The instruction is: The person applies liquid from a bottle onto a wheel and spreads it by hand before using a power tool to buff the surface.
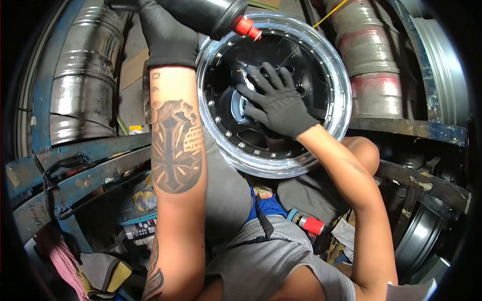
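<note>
A black car wheel with a polished chrome lip [335,70] and a ring of small bolts stands tilted in front of me. My right hand [275,100], in a black glove, lies flat on the wheel's black centre with fingers spread, pressing something pale against it. My left hand [163,27], also in a black glove, grips a black bottle with a red nozzle [211,14] tipped over the wheel's upper rim. The nozzle tip points down at the wheel face.
Bare metal wheel barrels [83,75] stand at left and another stack [369,60] at right, on blue steel rack beams [75,160]. A second red-capped bottle [307,223] lies by my lap. A dark rim [419,236] sits low right. Rags and clutter fill the lower left.
</note>
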`<state>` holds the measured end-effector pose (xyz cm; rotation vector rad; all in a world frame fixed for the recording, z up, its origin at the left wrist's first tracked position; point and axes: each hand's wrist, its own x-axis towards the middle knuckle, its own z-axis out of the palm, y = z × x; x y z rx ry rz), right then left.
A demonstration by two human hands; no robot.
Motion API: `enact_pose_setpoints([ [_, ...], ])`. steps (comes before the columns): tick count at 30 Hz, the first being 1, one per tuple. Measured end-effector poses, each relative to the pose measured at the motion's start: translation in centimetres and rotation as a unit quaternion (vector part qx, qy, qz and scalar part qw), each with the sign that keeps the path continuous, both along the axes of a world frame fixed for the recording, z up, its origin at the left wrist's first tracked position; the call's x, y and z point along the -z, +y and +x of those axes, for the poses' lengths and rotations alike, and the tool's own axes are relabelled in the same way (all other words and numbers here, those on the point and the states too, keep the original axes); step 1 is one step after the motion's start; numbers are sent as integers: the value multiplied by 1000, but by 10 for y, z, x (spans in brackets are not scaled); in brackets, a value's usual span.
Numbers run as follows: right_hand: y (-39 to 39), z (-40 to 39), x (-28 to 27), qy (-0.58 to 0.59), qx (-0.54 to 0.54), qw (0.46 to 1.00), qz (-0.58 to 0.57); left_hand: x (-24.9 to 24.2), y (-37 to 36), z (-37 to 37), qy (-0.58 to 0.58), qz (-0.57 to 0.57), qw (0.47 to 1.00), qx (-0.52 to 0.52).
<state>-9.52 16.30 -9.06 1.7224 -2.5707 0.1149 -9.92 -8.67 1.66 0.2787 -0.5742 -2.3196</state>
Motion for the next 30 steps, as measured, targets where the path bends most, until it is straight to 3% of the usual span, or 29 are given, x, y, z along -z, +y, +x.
enact_pose_setpoints([
  [2,-7,5,4,7,-34,999,-3,3,-2,3,-5,6,998,69],
  [5,16,18,16,-80,-185,979,4,-12,2,15,-75,-35,995,63],
  [8,16,3,15,-92,-228,969,11,-6,5,14,-50,-66,996,31],
  [10,-7,-22,12,-39,-188,981,33,-4,7,11,-32,-92,995,11],
  [15,-33,-89,30,77,25,995,-56,-4,0,13,-20,-105,994,5],
  [18,-10,-40,4,16,-148,989,21,-9,4,16,-25,-83,996,-19],
  [21,27,-6,20,-164,-290,943,26,3,-26,15,-67,-68,995,-43],
  [24,10,-44,14,-34,-185,982,-10,5,-33,12,-95,-62,992,-52],
  [28,-11,-112,27,91,122,987,-42,-1,-13,19,-93,-54,992,-58],
  [30,-12,-93,15,165,91,982,-15,3,-17,18,-86,-63,994,-33],
])
